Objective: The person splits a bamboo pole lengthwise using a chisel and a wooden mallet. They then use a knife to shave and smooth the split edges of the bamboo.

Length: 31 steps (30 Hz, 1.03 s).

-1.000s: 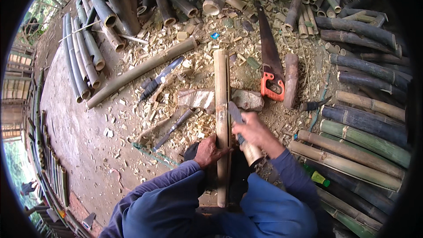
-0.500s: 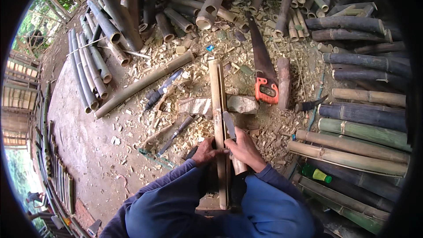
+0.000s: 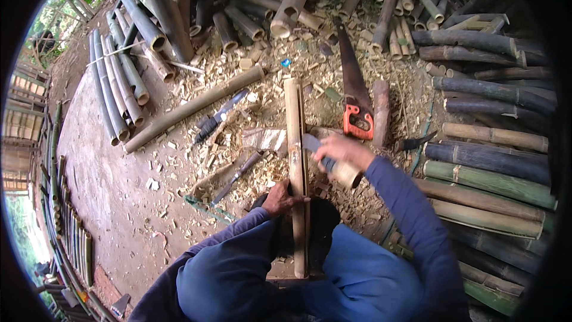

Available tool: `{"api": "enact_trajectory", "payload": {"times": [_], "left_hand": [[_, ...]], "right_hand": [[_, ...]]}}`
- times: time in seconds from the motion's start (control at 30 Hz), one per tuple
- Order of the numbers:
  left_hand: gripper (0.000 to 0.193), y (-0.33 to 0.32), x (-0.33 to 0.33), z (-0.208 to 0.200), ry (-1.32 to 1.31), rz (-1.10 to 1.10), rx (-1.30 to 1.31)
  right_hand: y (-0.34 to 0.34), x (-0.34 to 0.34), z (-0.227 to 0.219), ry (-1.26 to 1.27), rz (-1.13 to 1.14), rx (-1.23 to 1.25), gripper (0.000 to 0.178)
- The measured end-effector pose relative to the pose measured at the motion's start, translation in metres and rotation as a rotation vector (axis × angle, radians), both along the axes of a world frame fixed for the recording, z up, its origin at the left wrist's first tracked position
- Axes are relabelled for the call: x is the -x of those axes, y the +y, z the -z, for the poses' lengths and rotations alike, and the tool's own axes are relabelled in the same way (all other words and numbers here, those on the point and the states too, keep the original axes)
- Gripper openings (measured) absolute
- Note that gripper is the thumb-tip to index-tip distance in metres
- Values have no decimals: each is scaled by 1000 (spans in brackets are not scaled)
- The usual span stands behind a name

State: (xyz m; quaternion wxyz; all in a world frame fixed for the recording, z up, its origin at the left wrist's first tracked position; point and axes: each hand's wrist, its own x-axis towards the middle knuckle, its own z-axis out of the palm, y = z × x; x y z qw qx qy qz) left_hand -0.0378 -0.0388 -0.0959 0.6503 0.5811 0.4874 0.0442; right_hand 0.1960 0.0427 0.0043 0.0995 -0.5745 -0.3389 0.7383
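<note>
A long pale bamboo piece [image 3: 294, 119], with a slot or split along its right side, runs from between my knees out across a wooden block [image 3: 265, 139]. Around its near half my left hand [image 3: 279, 198] is closed, thumb across the top. Just right of the bamboo, my right hand [image 3: 344, 152] is wrapped round a knife and somewhat blurred. Its short grey blade [image 3: 311, 142] points toward the bamboo's right edge; whether they touch, I cannot tell. The thick, pale handle end [image 3: 347, 175] sticks out below my fist.
An orange-handled saw [image 3: 358, 121] lies at right beside a short log [image 3: 381, 113]. To the left are a dark-handled knife [image 3: 220, 115], a narrow tool [image 3: 237, 177] and a bamboo pole [image 3: 196, 108]. Shavings cover the ground. Stacked bamboo [image 3: 488, 152] lines the right side.
My right hand has moved forward and to the right with the knife, away from beside my left hand. The left hand still grips the bamboo. The view has shifted slightly.
</note>
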Motion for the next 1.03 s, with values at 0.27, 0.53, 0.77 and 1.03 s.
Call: {"api": "enact_trajectory", "payload": {"times": [0.27,0.53,0.77,1.03], "left_hand": [[48,-7,10,-3,-30,-130,7],[51,-12,14,3,-297,-153,75],[51,-14,16,21,-194,-57,-131],[63,-15,18,32,-154,-60,-211]], "right_hand": [[-122,62,23,174,584,-242,36],[-117,52,8,289,656,-142,42],[-115,50,20,275,648,-229,41],[-45,54,60,166,605,-466,46]]}}
